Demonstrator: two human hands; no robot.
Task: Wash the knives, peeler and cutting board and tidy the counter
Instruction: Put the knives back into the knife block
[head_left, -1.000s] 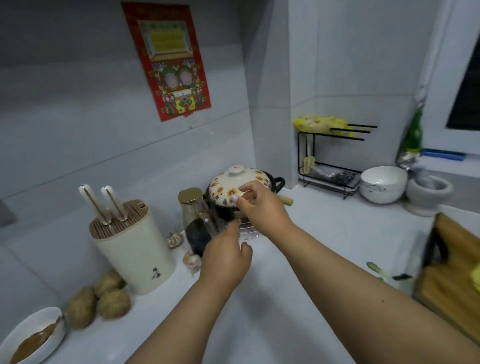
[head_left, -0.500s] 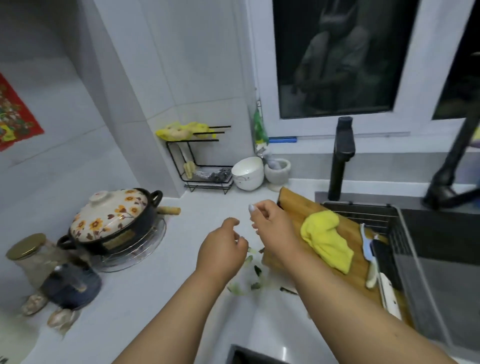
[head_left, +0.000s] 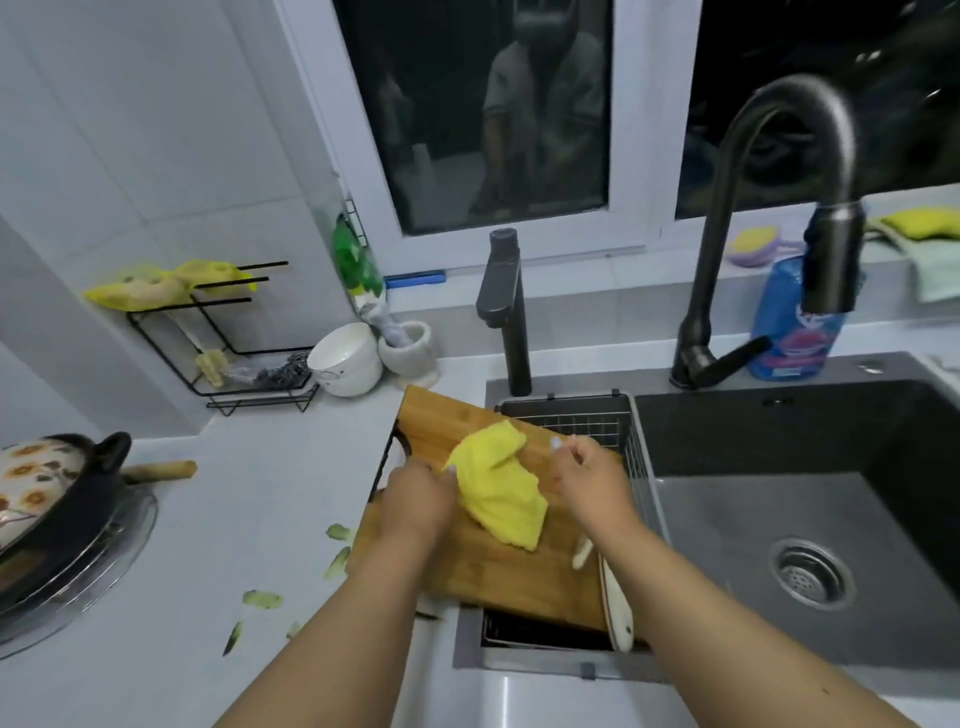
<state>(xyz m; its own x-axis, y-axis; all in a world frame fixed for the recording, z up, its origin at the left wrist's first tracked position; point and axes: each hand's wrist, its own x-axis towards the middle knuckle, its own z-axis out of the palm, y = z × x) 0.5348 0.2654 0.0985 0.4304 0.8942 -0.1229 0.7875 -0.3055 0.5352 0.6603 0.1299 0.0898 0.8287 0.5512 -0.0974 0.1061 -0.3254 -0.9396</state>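
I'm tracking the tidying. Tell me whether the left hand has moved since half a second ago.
Yes. The left hand has gone from beside the cutting board onto its left edge, now touching the yellow cloth.
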